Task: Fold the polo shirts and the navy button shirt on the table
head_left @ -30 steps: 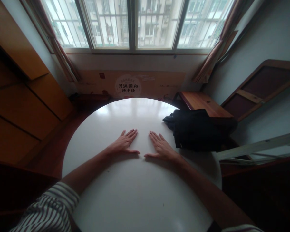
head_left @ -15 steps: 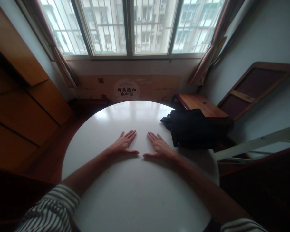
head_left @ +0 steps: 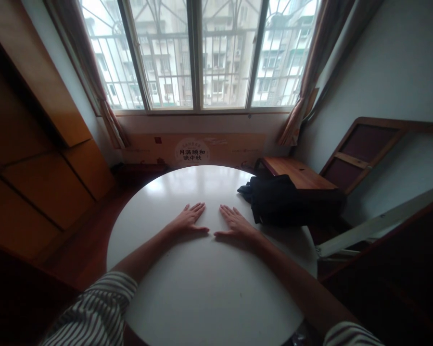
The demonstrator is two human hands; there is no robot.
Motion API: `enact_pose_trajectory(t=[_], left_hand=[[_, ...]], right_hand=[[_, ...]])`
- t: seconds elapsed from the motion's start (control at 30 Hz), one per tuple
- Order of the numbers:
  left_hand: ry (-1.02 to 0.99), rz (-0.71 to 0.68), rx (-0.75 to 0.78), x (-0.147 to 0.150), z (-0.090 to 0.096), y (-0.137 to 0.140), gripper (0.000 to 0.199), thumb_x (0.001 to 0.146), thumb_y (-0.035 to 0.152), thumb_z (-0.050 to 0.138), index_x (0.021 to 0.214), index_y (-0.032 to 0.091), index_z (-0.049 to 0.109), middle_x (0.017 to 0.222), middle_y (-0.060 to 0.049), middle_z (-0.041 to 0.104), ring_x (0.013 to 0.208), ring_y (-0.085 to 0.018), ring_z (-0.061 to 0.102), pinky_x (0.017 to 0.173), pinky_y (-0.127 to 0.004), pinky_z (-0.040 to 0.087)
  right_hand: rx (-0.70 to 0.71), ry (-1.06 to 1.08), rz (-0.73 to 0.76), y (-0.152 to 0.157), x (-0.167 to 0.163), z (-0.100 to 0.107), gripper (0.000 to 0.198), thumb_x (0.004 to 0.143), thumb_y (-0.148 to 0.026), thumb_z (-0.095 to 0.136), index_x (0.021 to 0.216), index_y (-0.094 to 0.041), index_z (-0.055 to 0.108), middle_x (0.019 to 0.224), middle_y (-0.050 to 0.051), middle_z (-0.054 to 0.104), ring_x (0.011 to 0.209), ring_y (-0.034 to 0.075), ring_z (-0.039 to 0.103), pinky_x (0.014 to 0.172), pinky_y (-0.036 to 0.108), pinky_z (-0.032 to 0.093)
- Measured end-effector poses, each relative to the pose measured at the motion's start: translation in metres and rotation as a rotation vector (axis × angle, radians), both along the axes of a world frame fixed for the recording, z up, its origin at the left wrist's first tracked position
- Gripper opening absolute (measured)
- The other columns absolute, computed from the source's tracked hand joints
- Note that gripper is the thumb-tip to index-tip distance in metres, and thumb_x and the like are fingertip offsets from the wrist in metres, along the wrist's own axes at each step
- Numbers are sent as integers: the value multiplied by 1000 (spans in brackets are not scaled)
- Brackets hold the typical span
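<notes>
My left hand [head_left: 188,219] lies flat on the white round table [head_left: 198,283], its thumb stretched out to the right. Opposite it, my right hand [head_left: 235,223] rests palm down with the thumb pointing left. A narrow gap separates the two thumb tips. Both hands hold nothing, and their fingers are straight. Just right of my right hand sits a folded black cloth item [head_left: 276,199], perhaps clothing, at the table's right edge; the hand does not touch it.
A wooden stool or low table [head_left: 298,173] stands behind the black cloth. Orange-brown cabinets [head_left: 39,192] line the left side. Ahead are a barred window [head_left: 202,62] and a printed panel [head_left: 231,144] below it. A pale slanted bar [head_left: 375,223] is at the right.
The view has tilted upward, so more of the window shows and the room sits lower in the picture. Both hands stay flat in the same place on the table.
</notes>
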State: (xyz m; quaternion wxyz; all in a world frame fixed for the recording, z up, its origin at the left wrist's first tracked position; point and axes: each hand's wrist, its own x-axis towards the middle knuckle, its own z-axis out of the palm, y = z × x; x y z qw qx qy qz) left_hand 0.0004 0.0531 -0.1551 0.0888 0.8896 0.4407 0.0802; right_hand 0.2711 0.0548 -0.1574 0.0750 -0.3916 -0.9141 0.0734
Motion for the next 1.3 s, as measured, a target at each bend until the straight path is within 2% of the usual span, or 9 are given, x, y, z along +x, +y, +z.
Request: enact_pose_trajectory(t=[0.33, 0.47, 0.57, 0.67, 0.7, 0.77, 0.87, 1.0, 1.3], left_hand=[[3, 21, 2, 0, -2, 3, 97, 84, 79, 43, 156, 17, 24, 162, -17, 22, 150, -32, 21, 119, -56, 13], [-33, 37, 32, 1, -4, 5, 89, 84, 73, 51, 152, 18, 34, 159, -16, 31, 146, -33, 29, 118, -53, 19], [-172, 114, 178, 2, -6, 5, 63, 88, 55, 59, 137, 16, 53, 139, -16, 54, 128, -31, 48, 108, -44, 36], [-269, 265, 282, 1, -9, 3, 26, 92, 24, 49, 110, 14, 64, 102, -11, 65, 94, -22, 59, 84, -32, 46], [-271, 295, 281, -1, -10, 3, 22, 91, 16, 45, 100, 13, 65, 90, -8, 64, 82, -19, 58, 76, -29, 44], [-249, 307, 255, -3, -12, 2, 22, 86, 8, 43, 81, 14, 64, 69, -3, 58, 65, -15, 52, 64, -26, 38], [-218, 309, 228, -5, -13, 0, 21, 80, 8, 48, 63, 15, 58, 55, 2, 48, 55, -12, 41, 57, -26, 28], [-187, 325, 226, -4, -9, -3, 21, 78, 8, 49, 60, 16, 57, 53, 1, 49, 53, -13, 38, 56, -27, 24], [-132, 324, 233, -2, -4, -7, 24, 80, 10, 47, 65, 16, 64, 61, -4, 61, 57, -16, 47, 57, -27, 27]], right_hand=[[-10, 1, -1, 4, -1, -2, 109, 80, -85, 39, 157, -9, 25, 161, 21, 21, 150, 33, 18, 121, 50, 13], [16, 87, -5, 7, -2, -6, 103, 79, -79, 53, 151, -8, 37, 158, 23, 31, 147, 35, 28, 119, 49, 18], [81, 137, -40, 4, -3, -4, 82, 81, -65, 63, 141, -11, 50, 146, 21, 49, 135, 32, 45, 112, 42, 31], [169, 187, -133, -1, -4, 1, 37, 93, -38, 57, 119, -12, 63, 120, 17, 65, 113, 26, 57, 97, 34, 41], [194, 196, -173, -3, -4, 2, 25, 95, -27, 51, 109, -12, 65, 111, 16, 66, 106, 25, 59, 92, 32, 42], [223, 197, -243, -4, -3, 3, 25, 92, -11, 42, 92, -13, 66, 98, 14, 67, 92, 23, 59, 81, 30, 40], [216, 167, -290, -4, -3, 3, 25, 84, -3, 46, 74, -16, 64, 80, 9, 66, 72, 19, 56, 65, 28, 33], [201, 131, -305, -4, -4, 3, 21, 81, -5, 52, 68, -17, 63, 66, 4, 62, 61, 16, 51, 58, 28, 24], [207, 120, -312, -4, -4, 3, 19, 78, -4, 52, 69, -17, 64, 67, 4, 64, 61, 15, 51, 58, 28, 22]])
